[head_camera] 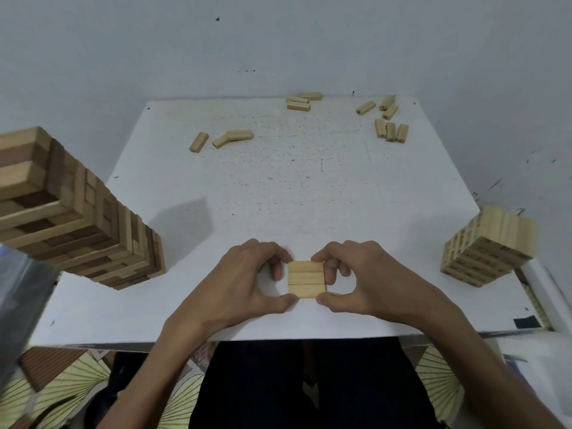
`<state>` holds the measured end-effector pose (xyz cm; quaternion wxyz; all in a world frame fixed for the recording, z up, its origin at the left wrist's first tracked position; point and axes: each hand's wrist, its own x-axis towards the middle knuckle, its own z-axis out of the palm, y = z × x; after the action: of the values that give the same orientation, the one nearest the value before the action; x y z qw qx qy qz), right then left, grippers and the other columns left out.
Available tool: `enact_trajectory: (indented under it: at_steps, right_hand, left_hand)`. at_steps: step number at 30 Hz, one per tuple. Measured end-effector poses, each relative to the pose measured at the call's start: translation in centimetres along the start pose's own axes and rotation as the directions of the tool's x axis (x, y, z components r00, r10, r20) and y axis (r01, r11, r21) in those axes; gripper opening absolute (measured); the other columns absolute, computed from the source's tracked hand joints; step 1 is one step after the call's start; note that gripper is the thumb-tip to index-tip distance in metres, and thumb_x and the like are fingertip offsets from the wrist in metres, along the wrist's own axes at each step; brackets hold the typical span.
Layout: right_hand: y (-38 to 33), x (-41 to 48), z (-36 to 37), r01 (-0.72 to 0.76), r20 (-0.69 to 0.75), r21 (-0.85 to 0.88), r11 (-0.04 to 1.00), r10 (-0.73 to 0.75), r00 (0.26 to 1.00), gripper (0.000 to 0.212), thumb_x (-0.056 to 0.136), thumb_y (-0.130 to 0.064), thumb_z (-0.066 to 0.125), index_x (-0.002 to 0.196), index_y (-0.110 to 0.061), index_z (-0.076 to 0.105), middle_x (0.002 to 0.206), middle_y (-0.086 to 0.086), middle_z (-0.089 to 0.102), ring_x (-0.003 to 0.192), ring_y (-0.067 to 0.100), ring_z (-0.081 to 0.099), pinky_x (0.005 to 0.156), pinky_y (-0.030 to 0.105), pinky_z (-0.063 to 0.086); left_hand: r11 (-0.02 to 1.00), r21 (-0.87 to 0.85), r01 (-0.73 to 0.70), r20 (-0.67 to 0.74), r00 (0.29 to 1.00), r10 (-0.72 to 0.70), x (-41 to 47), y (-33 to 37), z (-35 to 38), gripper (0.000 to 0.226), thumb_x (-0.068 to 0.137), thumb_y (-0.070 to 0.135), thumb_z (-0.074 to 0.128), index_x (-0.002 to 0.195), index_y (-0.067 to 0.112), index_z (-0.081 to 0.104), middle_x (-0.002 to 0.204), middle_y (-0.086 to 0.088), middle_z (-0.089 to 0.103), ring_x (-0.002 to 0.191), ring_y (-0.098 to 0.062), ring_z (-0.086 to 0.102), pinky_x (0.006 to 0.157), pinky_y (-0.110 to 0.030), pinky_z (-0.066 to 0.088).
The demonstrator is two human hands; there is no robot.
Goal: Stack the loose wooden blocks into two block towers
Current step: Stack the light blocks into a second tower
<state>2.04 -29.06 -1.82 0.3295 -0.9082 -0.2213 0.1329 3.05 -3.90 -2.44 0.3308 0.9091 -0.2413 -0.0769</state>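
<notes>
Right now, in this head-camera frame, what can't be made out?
All in the head view:
Tall two-tone wooden block tower: cut off by the left edge.
Grey shape at lower left: too blurred to identify.
Row of three pale wooden blocks pinched by left hand and right hand: seen from above, anything beneath hidden.
Short pale wooden tower at right: blurred, dark marks unreadable.

The tall tower (77, 212) runs off the left edge; grey object (18, 305) below it is blurred.
</notes>
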Motion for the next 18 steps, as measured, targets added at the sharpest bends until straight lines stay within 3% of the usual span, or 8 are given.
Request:
enact_trajectory:
  at_steps: [5, 8, 12, 15, 18]
  right_hand:
    - [-0.4, 0.0, 0.3, 0.001, -0.034, -0.018, 1.0, -0.001, 0.999, 0.044, 0.077, -0.04, 0.079, 0.116, -0.03, 0.061, 0.089, -0.019, 0.058, 0.092, 0.004, 0.05, 0.078, 0.022, 0.044]
    - [-1.0, -0.6, 0.4, 0.049, -0.173, -0.087, 0.995, -0.063, 0.983, 0.043, 0.072, -0.043, 0.073, 0.11, -0.027, 0.062, 0.086, -0.017, 0.051, 0.085, 0.008, 0.05, 0.073, 0.017, 0.038]
    - [-2.3, -1.9, -1.0, 0.071, -0.354, -0.168, 0.983, -0.127, 0.926, 0.048, 0.068, -0.047, 0.071, 0.111, -0.025, 0.064, 0.098, -0.015, 0.048, 0.089, 0.006, 0.05, 0.076, 0.014, 0.04]
    - [-3.3, -3.3, -2.8, 0.041, -0.454, -0.179, 0.983, -0.12, 0.883, 0.055, 0.066, -0.049, 0.072, 0.113, -0.024, 0.063, 0.12, -0.01, 0.05, 0.104, 0.013, 0.053, 0.078, 0.025, 0.049]
    - [-4.0, -4.6, -4.5, 0.04, -0.51, -0.149, 0.988, -0.112, 0.853, 0.056, 0.065, -0.048, 0.071, 0.113, -0.023, 0.061, 0.144, -0.009, 0.043, 0.124, 0.013, 0.047, 0.088, 0.02, 0.044]
  left_hand:
    - [0.987, 0.131, -0.09, 0.071, 0.994, 0.081, 1.2, 0.2, -0.4, 0.045, 0.063, 0.053, 0.081, 0.096, 0.033, 0.057, 0.082, 0.017, 0.054, 0.086, -0.006, 0.05, 0.07, -0.019, 0.04]
    - [0.967, 0.182, -0.176, 0.034, 0.984, 0.172, 1.5, 0.8, -0.9, 0.047, 0.063, 0.053, 0.078, 0.097, 0.032, 0.055, 0.086, 0.017, 0.049, 0.085, -0.009, 0.047, 0.073, -0.035, 0.044]
    - [0.954, 0.101, -0.281, -0.061, 0.956, 0.288, 2.2, 2.7, -2.3, 0.048, 0.064, 0.045, 0.079, 0.103, 0.029, 0.058, 0.101, 0.017, 0.052, 0.094, -0.015, 0.049, 0.077, -0.041, 0.045]
    - [0.936, 0.004, -0.353, -0.119, 0.929, 0.351, 3.0, 4.7, -3.2, 0.048, 0.064, 0.041, 0.079, 0.106, 0.024, 0.062, 0.111, 0.012, 0.057, 0.103, -0.02, 0.052, 0.086, -0.038, 0.045]
    - [0.906, -0.117, -0.407, -0.164, 0.908, 0.386, 3.9, 6.7, -3.6, 0.048, 0.066, 0.039, 0.075, 0.108, 0.019, 0.063, 0.116, 0.007, 0.061, 0.109, -0.024, 0.055, 0.09, -0.025, 0.038]
